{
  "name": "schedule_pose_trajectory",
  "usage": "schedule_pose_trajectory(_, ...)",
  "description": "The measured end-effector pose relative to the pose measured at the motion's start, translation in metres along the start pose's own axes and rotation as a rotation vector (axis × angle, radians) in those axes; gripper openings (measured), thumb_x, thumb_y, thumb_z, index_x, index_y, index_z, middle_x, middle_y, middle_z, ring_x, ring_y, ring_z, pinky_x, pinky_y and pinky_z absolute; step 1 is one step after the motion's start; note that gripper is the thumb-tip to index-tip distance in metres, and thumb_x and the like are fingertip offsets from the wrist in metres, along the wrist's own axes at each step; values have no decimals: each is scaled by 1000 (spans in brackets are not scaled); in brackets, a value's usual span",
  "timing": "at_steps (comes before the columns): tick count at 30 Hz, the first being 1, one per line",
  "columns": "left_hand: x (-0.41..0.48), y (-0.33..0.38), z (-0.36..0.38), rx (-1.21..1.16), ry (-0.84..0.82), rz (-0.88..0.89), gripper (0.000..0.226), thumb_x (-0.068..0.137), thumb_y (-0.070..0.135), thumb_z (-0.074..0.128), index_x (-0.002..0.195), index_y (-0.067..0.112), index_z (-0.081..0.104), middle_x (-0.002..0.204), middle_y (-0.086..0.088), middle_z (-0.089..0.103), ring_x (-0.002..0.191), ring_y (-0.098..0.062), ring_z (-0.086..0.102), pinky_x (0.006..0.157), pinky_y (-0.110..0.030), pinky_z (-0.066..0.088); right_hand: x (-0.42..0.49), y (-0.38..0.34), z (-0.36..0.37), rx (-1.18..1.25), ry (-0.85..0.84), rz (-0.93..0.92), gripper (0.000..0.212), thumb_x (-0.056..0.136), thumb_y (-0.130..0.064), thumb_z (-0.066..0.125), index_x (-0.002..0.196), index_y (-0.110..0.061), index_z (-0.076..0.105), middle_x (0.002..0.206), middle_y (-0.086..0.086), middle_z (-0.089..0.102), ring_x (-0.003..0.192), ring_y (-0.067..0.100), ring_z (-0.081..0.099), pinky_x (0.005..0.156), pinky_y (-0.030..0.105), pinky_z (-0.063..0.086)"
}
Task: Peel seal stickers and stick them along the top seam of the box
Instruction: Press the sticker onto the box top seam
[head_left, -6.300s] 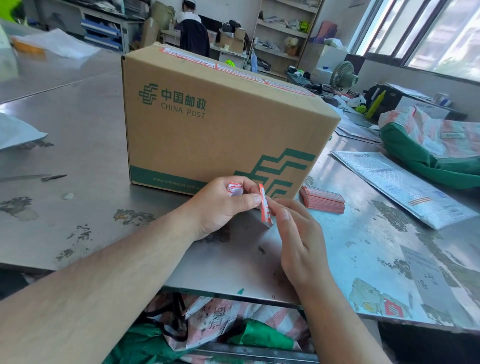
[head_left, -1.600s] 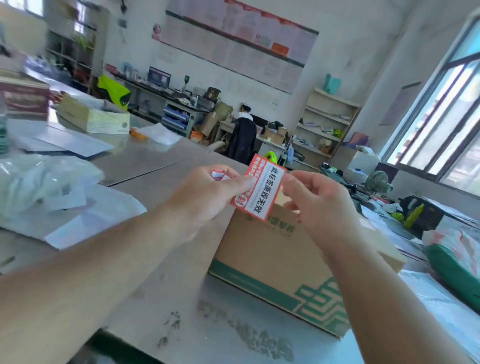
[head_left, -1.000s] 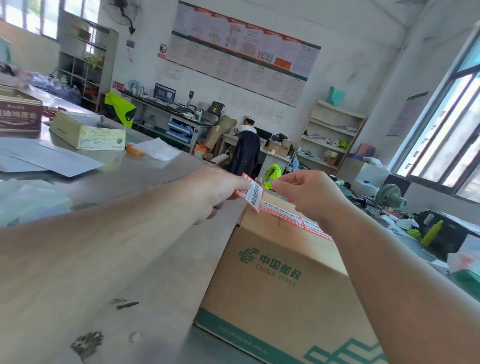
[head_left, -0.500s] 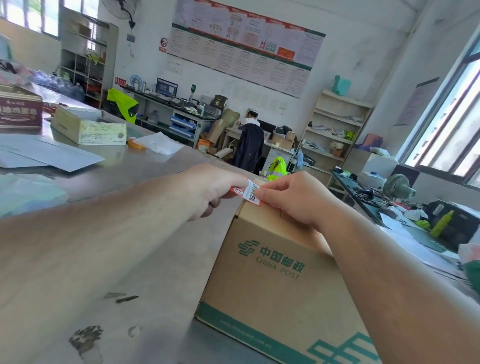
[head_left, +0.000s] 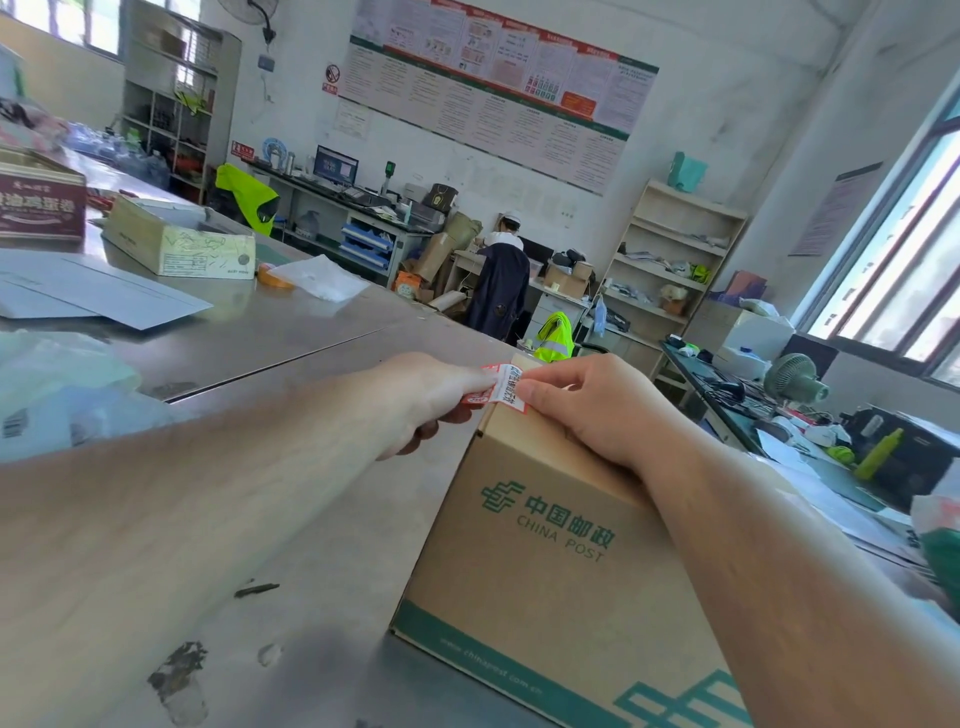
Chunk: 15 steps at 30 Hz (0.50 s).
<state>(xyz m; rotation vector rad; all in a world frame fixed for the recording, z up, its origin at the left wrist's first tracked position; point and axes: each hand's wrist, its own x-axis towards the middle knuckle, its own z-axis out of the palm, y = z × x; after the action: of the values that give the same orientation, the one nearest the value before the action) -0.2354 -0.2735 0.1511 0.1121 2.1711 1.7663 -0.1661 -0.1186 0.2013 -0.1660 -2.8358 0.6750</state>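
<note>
Two pinches hold the item under inspection. The left hand (head_left: 426, 400) pinches the left edge of the red-bordered white rectangular seal sticker (head_left: 506, 388) between thumb and forefinger, with its remaining fingers curled beneath. The right hand (head_left: 587, 410) pinches the right edge, fingers drawn close together.

The sticker sits just left of mid-frame, at the upper far corner of the brown cardboard box with green postal print (head_left: 545, 551). The box stands on the grey steel table (head_left: 291, 519). Contact between adhesive and cardboard cannot be confirmed.

Risks, as judged:
- The right hand covers the seam, so the sticker may land off it.
- Pressing one edge first may leave a crease.
- Slack between the pinches may let the adhesive fold onto itself.

The printed face looks up. The print lines run up and down the frame, so the long axis appears to point away from the viewer. Foreshortening leaves this uncertain.
</note>
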Motion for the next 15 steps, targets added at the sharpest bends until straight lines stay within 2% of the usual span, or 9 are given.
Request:
schedule_pose_trajectory(3,-1,4,4,92,15,36,47,84,63,60,75,18,67,62,3,55,57,-15,36,51,-24,26,0,1,2,2,12,-15,13,94,-45,64,102,-44,74,69,-19,60,62,-4,55,51,12,37)
schedule_pose_trajectory(6,0,7,7,122,-10,40,46,91,58,53,74,16,64,58,1,53,55,-15,34,50,-24,24,1,2,3,-3,14,-19,14,94,-45,63,104,-45,74,74,-20,61,67,-4,56,55,16,37)
schedule_pose_trajectory(10,3,-2,3,17,-63,24,43,90,54,59,67,19,61,36,8,49,50,-13,29,48,-22,20,1,3,3,0,26,-26,14,94,-45,64,104,-43,74,78,-22,61,72,-4,56,60,16,39)
schedule_pose_trajectory(12,4,-12,0,-47,-83,22,43,87,55,63,63,20,62,39,9,50,47,-13,29,44,-20,21,1,3,3,0,28,-25,12,93,-45,65,103,-44,72,79,-23,59,73,-5,55,59,15,38)
schedule_pose_trajectory(15,4,-27,3,-13,-88,92,47,87,61,57,65,19,58,46,9,48,47,-14,29,43,-19,21,0,3,3,3,17,-21,9,93,-46,64,100,-46,70,81,-23,59,73,-4,56,57,15,37)
